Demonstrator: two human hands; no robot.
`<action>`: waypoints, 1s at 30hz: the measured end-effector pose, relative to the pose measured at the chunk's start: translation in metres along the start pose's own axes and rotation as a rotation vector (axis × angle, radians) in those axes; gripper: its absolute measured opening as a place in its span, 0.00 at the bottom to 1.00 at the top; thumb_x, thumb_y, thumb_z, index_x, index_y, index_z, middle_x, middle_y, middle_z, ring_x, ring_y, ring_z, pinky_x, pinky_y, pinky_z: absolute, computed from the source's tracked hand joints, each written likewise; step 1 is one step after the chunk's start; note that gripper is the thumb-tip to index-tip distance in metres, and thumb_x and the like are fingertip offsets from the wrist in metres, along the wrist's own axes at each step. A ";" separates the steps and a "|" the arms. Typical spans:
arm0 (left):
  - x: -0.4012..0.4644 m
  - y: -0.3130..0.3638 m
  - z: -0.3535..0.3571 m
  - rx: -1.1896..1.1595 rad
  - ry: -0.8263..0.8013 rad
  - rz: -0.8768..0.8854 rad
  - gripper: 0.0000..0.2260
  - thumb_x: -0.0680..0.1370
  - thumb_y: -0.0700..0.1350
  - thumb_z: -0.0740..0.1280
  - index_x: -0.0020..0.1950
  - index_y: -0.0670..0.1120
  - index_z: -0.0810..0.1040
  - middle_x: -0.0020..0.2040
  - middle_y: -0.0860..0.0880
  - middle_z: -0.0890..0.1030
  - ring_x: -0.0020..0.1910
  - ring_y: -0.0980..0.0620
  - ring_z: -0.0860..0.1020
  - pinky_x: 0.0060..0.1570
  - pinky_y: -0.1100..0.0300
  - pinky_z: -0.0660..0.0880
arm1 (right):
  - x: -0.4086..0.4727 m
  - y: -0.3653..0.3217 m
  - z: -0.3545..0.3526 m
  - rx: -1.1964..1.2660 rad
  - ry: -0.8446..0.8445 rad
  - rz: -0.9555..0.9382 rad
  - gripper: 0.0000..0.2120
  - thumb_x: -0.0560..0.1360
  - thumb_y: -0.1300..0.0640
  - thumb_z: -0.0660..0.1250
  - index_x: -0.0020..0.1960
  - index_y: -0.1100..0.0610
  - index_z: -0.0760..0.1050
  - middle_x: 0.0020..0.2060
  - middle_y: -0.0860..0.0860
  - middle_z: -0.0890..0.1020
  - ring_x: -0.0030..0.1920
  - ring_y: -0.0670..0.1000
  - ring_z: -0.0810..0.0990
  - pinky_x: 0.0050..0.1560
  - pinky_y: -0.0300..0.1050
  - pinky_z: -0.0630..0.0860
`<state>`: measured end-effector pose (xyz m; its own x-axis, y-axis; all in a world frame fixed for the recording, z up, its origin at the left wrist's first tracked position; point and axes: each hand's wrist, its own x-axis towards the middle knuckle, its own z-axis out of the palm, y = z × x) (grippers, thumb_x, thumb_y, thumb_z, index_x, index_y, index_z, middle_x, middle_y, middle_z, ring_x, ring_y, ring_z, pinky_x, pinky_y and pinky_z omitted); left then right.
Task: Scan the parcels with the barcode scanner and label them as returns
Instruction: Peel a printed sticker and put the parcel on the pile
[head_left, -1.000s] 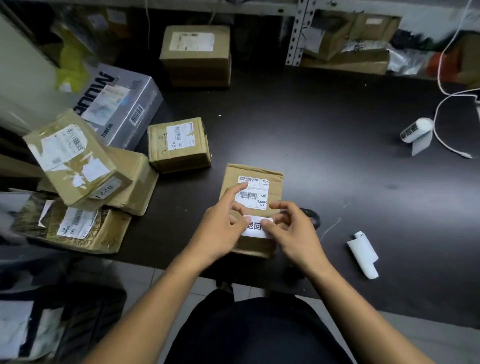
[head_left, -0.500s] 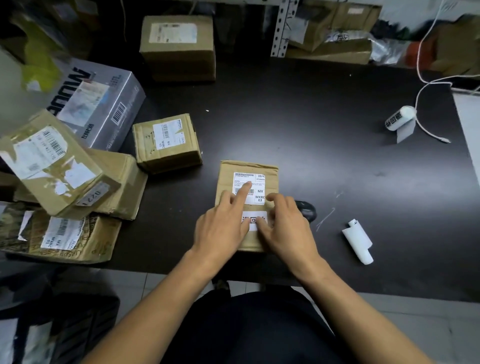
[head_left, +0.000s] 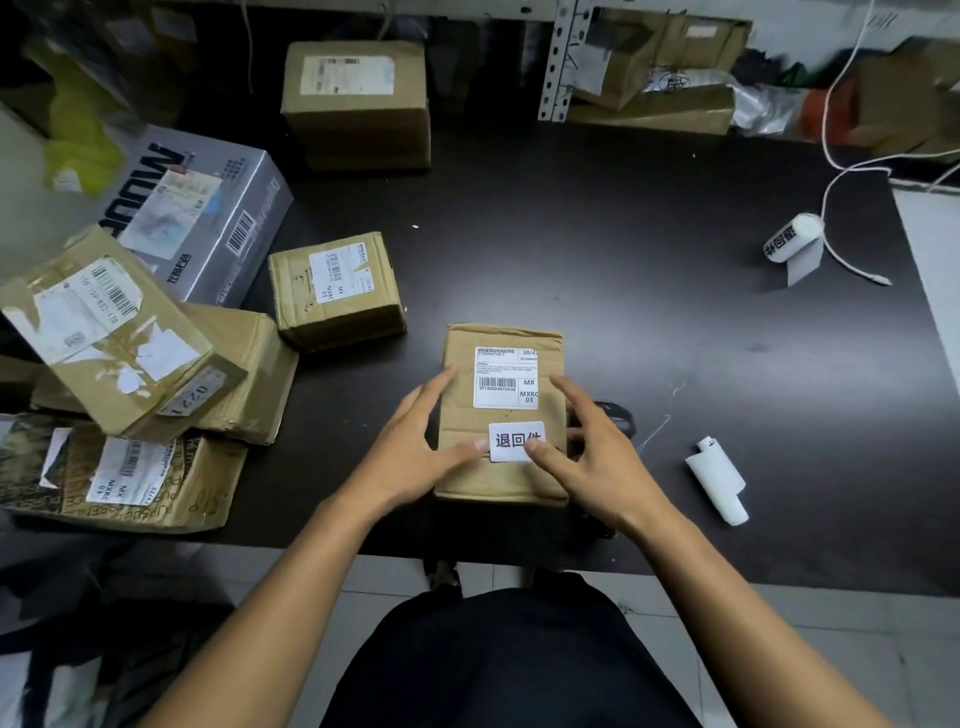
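Both grips, left hand (head_left: 410, 457) and right hand (head_left: 597, 457), lie spread with straight fingers flanking the creased brown cardboard parcel (head_left: 501, 478) on the black bench (head_left: 649, 322), thumbs touching its white printed return sticker (head_left: 511, 440) below the barcoded shipping label (head_left: 506, 376).

The dark table (head_left: 649, 270) has a wide bare stretch in the middle and to the right, where a hand can move freely. On the left, a pile of cardboard boxes (head_left: 156, 364) and a grey printed box (head_left: 208, 218) block the way. A small box (head_left: 337, 291) sits near the parcel (head_left: 498, 483), with a thin gap between them. At the back stands a taller box (head_left: 358, 104). On the right lie a label roll (head_left: 789, 239), a white cable (head_left: 841, 260) and a backing strip (head_left: 717, 478). Something dark, maybe the scanner (head_left: 615, 415), lies just beside the parcel.
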<state>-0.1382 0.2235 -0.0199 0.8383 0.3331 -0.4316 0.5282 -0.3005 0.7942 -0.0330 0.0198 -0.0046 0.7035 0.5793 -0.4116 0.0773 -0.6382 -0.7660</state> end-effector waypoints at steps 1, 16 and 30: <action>0.001 -0.002 0.001 -0.007 -0.046 0.001 0.42 0.70 0.56 0.76 0.76 0.68 0.55 0.75 0.56 0.63 0.73 0.55 0.66 0.71 0.57 0.63 | 0.000 -0.002 0.000 0.022 -0.043 0.021 0.38 0.74 0.45 0.71 0.76 0.35 0.52 0.63 0.39 0.74 0.54 0.37 0.78 0.53 0.28 0.72; -0.036 -0.009 -0.008 -0.028 0.042 0.078 0.42 0.74 0.45 0.72 0.73 0.73 0.49 0.71 0.59 0.63 0.67 0.59 0.67 0.66 0.64 0.63 | -0.013 -0.011 0.029 0.074 0.043 -0.073 0.38 0.77 0.55 0.68 0.78 0.39 0.52 0.66 0.40 0.72 0.55 0.36 0.78 0.52 0.27 0.73; -0.207 -0.039 0.054 -0.333 0.562 -0.144 0.38 0.67 0.54 0.74 0.73 0.71 0.60 0.72 0.56 0.69 0.69 0.61 0.70 0.72 0.51 0.66 | -0.053 -0.017 0.043 0.000 -0.518 -0.455 0.32 0.76 0.50 0.70 0.67 0.27 0.56 0.60 0.34 0.70 0.53 0.35 0.76 0.47 0.28 0.74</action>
<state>-0.3251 0.1180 0.0157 0.5173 0.7915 -0.3256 0.4840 0.0433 0.8740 -0.1018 0.0221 0.0091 0.1729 0.9572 -0.2320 0.2848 -0.2741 -0.9186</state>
